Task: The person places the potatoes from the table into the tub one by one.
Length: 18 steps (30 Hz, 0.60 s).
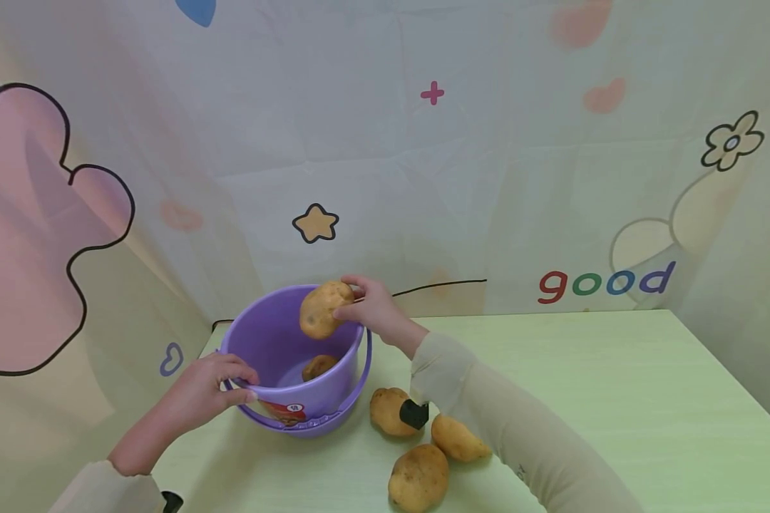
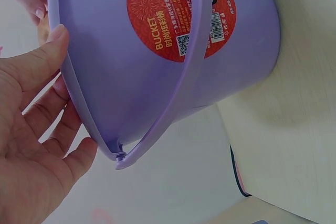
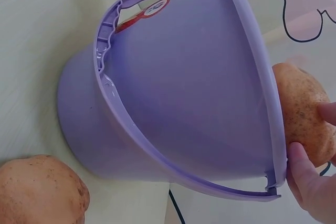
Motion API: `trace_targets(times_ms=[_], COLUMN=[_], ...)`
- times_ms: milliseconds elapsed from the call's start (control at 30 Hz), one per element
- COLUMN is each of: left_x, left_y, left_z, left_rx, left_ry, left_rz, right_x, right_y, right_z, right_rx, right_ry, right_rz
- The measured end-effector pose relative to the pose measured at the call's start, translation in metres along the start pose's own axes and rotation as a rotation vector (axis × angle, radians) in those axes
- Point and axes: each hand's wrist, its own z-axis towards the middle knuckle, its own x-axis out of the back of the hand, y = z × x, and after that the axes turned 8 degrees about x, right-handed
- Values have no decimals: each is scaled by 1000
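A purple bucket [image 1: 257,349] stands on the table's left part, its handle hanging down the front and a red label [image 2: 173,24] on its side. My left hand [image 1: 221,381] grips the near-left rim, thumb outside and fingers over the edge in the left wrist view. Over the bucket's mouth, near its right rim, my right hand [image 1: 375,306] holds a potato [image 1: 324,311] between thumb and fingers. Another potato [image 1: 319,366] lies inside the bucket. Beneath the right forearm, three potatoes rest on the table: one [image 1: 388,411] beside the bucket, one [image 1: 458,438] farther right, one [image 1: 418,479] nearest me.
The pale green table [image 1: 584,377] stretches off to the right. Behind it hangs a printed curtain [image 1: 462,199] with a star, a flower and the word "good". A black strap piece [image 1: 414,413] at the right sleeve overlaps one potato in the head view.
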Motion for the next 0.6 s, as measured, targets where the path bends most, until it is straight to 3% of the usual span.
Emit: trace_targets(times_ms=[600], left_x=[-1], left_y=[-2], left_z=[0], left_rx=[4], left_ry=[6], left_rz=[-15], right_x=[-14], right_y=[4], right_z=[11], right_rx=[-11], right_ry=[37], right_rz=[14])
